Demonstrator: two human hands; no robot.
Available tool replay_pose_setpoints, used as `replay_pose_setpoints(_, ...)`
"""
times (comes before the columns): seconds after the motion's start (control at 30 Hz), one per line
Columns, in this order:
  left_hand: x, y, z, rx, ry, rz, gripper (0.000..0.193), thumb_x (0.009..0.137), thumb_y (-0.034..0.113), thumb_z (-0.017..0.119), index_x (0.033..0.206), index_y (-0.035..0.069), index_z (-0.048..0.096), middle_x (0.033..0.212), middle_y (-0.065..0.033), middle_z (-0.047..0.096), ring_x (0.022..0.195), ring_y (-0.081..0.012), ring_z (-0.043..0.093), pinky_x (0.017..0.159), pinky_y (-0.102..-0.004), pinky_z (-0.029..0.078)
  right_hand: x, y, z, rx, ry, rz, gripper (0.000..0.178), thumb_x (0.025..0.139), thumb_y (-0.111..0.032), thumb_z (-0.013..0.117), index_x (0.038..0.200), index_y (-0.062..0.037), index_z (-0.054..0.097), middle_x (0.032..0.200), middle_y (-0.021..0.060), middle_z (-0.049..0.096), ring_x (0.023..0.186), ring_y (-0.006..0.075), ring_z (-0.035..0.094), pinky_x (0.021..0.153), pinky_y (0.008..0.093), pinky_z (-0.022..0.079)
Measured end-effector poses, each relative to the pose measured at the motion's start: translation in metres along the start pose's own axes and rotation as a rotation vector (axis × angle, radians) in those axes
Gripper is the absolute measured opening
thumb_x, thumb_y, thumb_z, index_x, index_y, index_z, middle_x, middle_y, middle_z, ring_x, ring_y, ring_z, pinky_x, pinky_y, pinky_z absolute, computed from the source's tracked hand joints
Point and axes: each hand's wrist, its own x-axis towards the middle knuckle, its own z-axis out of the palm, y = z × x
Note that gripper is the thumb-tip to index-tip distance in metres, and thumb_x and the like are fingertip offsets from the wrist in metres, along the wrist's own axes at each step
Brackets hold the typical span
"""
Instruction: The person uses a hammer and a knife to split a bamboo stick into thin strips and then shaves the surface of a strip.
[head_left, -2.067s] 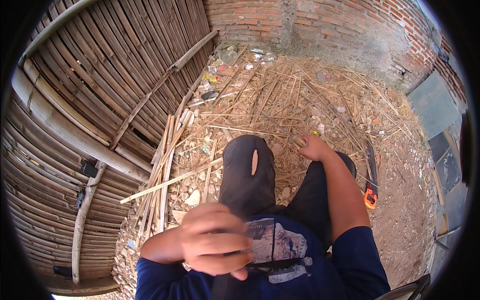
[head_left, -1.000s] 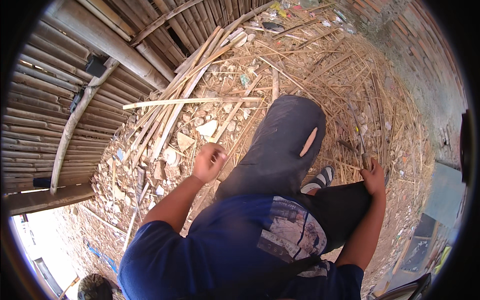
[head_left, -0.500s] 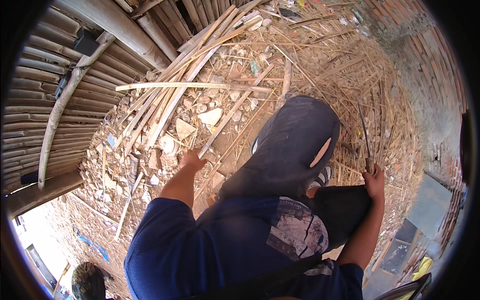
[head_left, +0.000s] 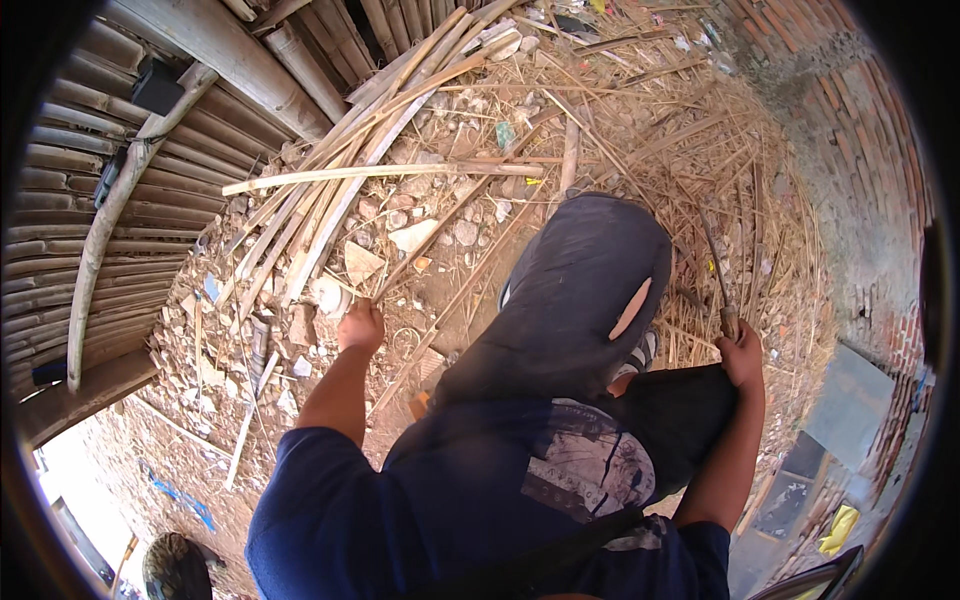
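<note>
My left hand (head_left: 362, 326) is closed on the near end of a long bamboo strip (head_left: 440, 231). The strip slants away from it to the upper right, over the stony ground. My right hand (head_left: 741, 354) is wrapped around the handle of a long, thin-bladed knife (head_left: 714, 245) beside my right knee. Its dark blade points away from me, above dry straw and shavings. Between the two hands is my bent left leg in dark trousers (head_left: 590, 260), torn at the knee.
A bundle of split bamboo strips (head_left: 350, 185) lies at the far left, with one pale strip (head_left: 400, 170) across it. Bamboo slat wall (head_left: 130, 230) stands left, a brick wall (head_left: 870, 200) right. Broken stones (head_left: 412, 236) and shavings (head_left: 740, 150) litter the ground. Another person's camouflage-patterned item (head_left: 175, 565) shows lower left.
My left hand has drawn slightly left and closed on the bamboo strip, which now looks turned, with a darker side showing. The right hand and knife have hardly moved.
</note>
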Motion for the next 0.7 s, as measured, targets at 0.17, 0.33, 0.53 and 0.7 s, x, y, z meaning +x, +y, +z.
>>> replay_pose_setpoints(0.17, -0.004, -0.030, -0.071, -0.111, 0.038, 0.153, 0.035, 0.098, 0.036, 0.051, 0.108, 0.008, 0.069, 0.096, -0.0242, 0.072, 0.090, -0.0450, 0.068, 0.084, -0.0529, 0.054, -0.004, -0.016, 0.001, 0.031, -0.016, -0.025, 0.042, 0.076, -0.019, 0.069, 0.112, 0.0020, 0.065, 0.089, 0.0189, 0.066, 0.086, 0.0304, 0.065, 0.082, 0.0407, 0.050)
replay_pose_setpoints(0.33, -0.016, -0.025, -0.159, -0.408, -0.031, 0.144, 0.035, 0.092, 0.031, 0.055, 0.093, 0.002, 0.074, 0.076, -0.0110, 0.068, 0.070, -0.0214, 0.064, 0.067, -0.0370, 0.049, -0.014, -0.005, -0.004, 0.127, -0.019, -0.086, 0.040, 0.075, -0.017, 0.067, 0.110, 0.0025, 0.065, 0.088, 0.0192, 0.066, 0.084, 0.0303, 0.064, 0.081, 0.0410, 0.050)
replay_pose_setpoints(0.53, -0.032, -0.009, -0.217, -0.368, 0.173, 0.147, 0.038, 0.092, 0.031, 0.052, 0.095, 0.001, 0.075, 0.070, -0.0139, 0.067, 0.068, -0.0232, 0.066, 0.065, -0.0375, 0.050, -0.031, -0.001, -0.013, 0.116, 0.035, -0.162, 0.040, 0.075, -0.018, 0.066, 0.109, 0.0037, 0.064, 0.087, 0.0222, 0.066, 0.083, 0.0346, 0.065, 0.081, 0.0428, 0.050)
replay_pose_setpoints(0.7, -0.093, 0.066, -0.252, 0.068, 0.505, 0.130, 0.040, 0.091, 0.032, 0.049, 0.102, 0.004, 0.075, 0.092, -0.0250, 0.072, 0.091, -0.0435, 0.069, 0.085, -0.0491, 0.053, -0.050, 0.027, -0.020, 0.123, 0.078, -0.143, 0.043, 0.074, -0.018, 0.065, 0.111, 0.0046, 0.064, 0.095, 0.0278, 0.068, 0.094, 0.0428, 0.067, 0.086, 0.0456, 0.051)
